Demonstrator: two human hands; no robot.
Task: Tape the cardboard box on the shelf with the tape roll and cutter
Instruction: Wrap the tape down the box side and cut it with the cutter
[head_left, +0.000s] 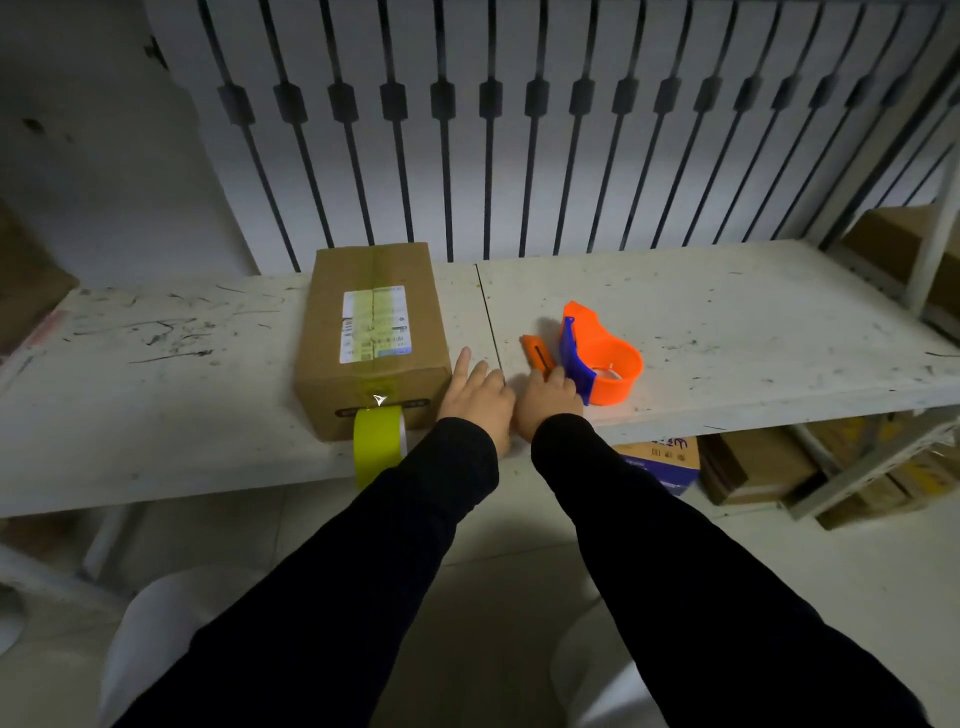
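Note:
A brown cardboard box (371, 338) with a white label lies on the white shelf (701, 322), a strip of yellowish tape running along its top and down its front. A yellow tape roll (376, 444) hangs at the box's front face, over the shelf edge. My left hand (475, 395) rests flat on the shelf just right of the box, fingers spread, holding nothing. My right hand (548, 397) touches the near end of a small orange cutter (537, 356); its fingers curl over it. An orange and blue tape dispenser (602, 361) lies right beside that hand.
A black seam (488, 317) splits the shelf board just right of the box. Vertical dark bars line the wall behind. More cardboard boxes (753, 467) sit on the floor under the shelf at right, and a shelf post (930, 249) stands at far right.

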